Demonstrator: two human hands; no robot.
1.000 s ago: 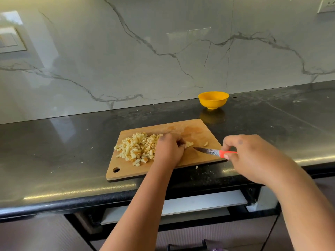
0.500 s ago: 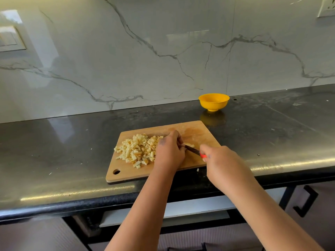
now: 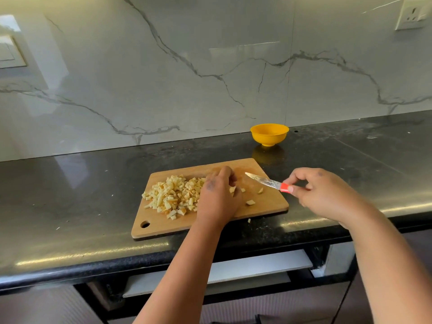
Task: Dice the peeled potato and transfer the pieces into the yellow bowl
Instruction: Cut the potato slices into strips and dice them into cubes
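Note:
A pile of diced potato (image 3: pixel 174 196) lies on the left half of a wooden cutting board (image 3: pixel 268 206). My left hand (image 3: pixel 218 197) rests on the board at the pile's right edge, fingers curled over a small potato piece; what it holds is mostly hidden. A few loose pieces (image 3: pixel 250 202) lie to its right. My right hand (image 3: pixel 327 192) grips the orange handle of a small knife (image 3: pixel 264 181), blade pointing left above the board. The yellow bowl (image 3: pixel 269 134) stands behind the board near the wall; its inside is not visible.
The board sits near the front edge of a dark stone counter (image 3: pixel 70 195). A marble wall (image 3: pixel 163 66) rises behind it, with a socket (image 3: pixel 411 14) at top right. One potato bit (image 3: pixel 249 220) lies on the counter in front of the board.
My right hand drew the knife back to the right and lifted the blade off the board. Loose pieces now show to the right of my left hand.

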